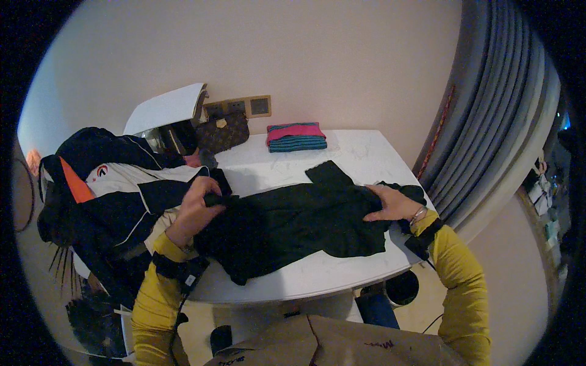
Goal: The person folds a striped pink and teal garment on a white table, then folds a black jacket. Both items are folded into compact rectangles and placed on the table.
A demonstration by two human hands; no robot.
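A dark green or black long-sleeved garment (293,219) lies spread across a white table (311,279), with one sleeve (329,173) pointing towards the wall. My left hand (194,212) pinches the garment's left edge between thumb and fingers. On the garment's right part rests my right hand (396,203), its thumb and fingers apart. Dark cloth also shows beyond my right wrist, partly hidden by the hand. Both forearms wear yellow sleeves with black straps.
A folded stack of pink and teal striped cloth (297,137) sits near the wall. At left, a black, white and orange jacket (119,183) is heaped beside a brown patterned pouch (223,132) and a tilted white lid (167,107). Grey curtains (490,114) hang at right.
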